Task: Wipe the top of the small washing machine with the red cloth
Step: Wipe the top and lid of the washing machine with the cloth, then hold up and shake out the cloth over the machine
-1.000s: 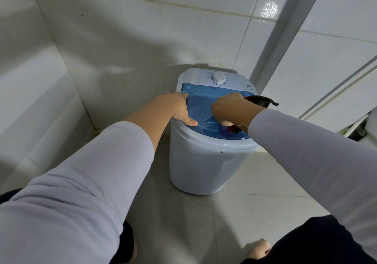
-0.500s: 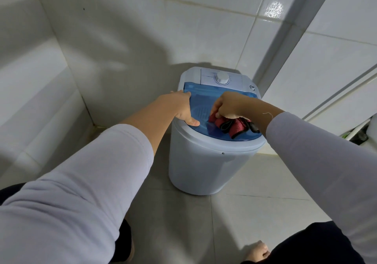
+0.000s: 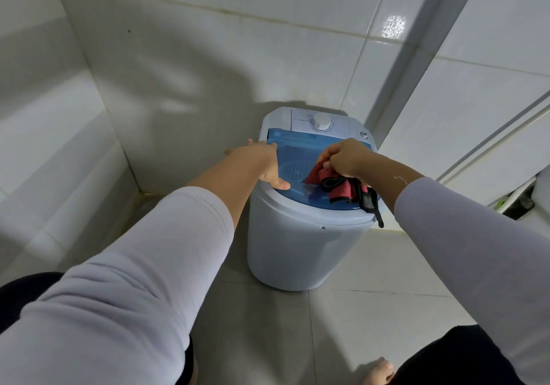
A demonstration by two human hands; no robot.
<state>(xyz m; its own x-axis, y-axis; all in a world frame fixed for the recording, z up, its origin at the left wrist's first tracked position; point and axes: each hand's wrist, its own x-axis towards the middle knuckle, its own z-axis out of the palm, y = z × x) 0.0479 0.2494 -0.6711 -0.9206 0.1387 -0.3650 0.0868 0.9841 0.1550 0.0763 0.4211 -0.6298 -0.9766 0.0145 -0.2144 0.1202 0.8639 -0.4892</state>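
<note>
Red cloth (image 3: 339,190) bunched under right hand (image 3: 346,158) on blue lid (image 3: 293,152).

Right hand (image 3: 346,158) presses red cloth (image 3: 339,187) on washing machine (image 3: 297,245) lid.

Long pale lilac sleeves (image 3: 143,268) are worn, pushed up the forearms; dark trousers (image 3: 446,358) are seen, and a bare foot (image 3: 378,373).

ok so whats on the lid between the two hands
In the head view, only bare blue lid lies between the left hand and the right hand, which grips the red cloth.
</note>
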